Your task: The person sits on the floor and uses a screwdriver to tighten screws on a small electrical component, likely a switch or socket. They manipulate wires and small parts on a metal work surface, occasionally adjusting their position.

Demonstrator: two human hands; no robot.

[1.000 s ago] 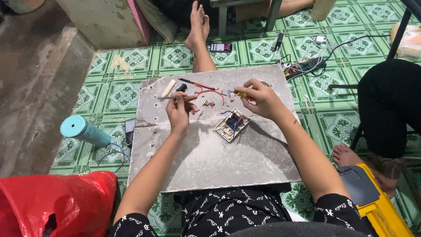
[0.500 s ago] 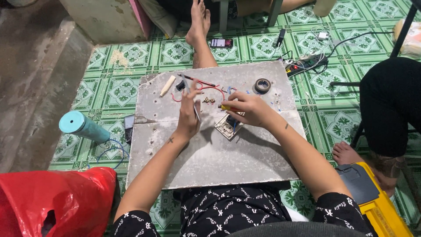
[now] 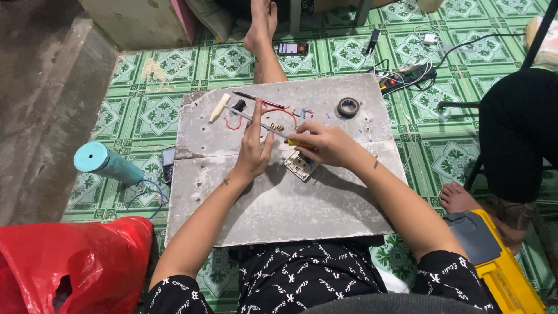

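Right hand (image 3: 325,145) closed on the yellow handle of a screwdriver (image 3: 261,123); the thin metal shaft runs far-left from the fist, across the left hand (image 3: 253,152), which lies open and flat, fingers extended, palm down on the board (image 3: 279,197). Whether the left fingers pinch the shaft or only rest beside it cannot be told. Board: large grey slab across the lap, pitted, looks stiff and heavy, serves as bench. Far right on the board, a tape roll (image 3: 348,107), apart from both hands. Just near of the right hand, touching or almost under it, a small white switch plate (image 3: 300,166), tilted; judged light, hard plastic, likely brittle at the corners, best held by its edges. Far of the hands, a loop of red wire (image 3: 273,107), thin and limp, would flop if lifted by one end. At far left, a pale stick-like piece (image 3: 220,107) and a small black part (image 3: 239,105). Screwdriver judged light, rigid, slim shaft slippery; handle is the sound grip, as now. Off the board to the left, a teal cylinder (image 3: 107,164) on the tiled floor.
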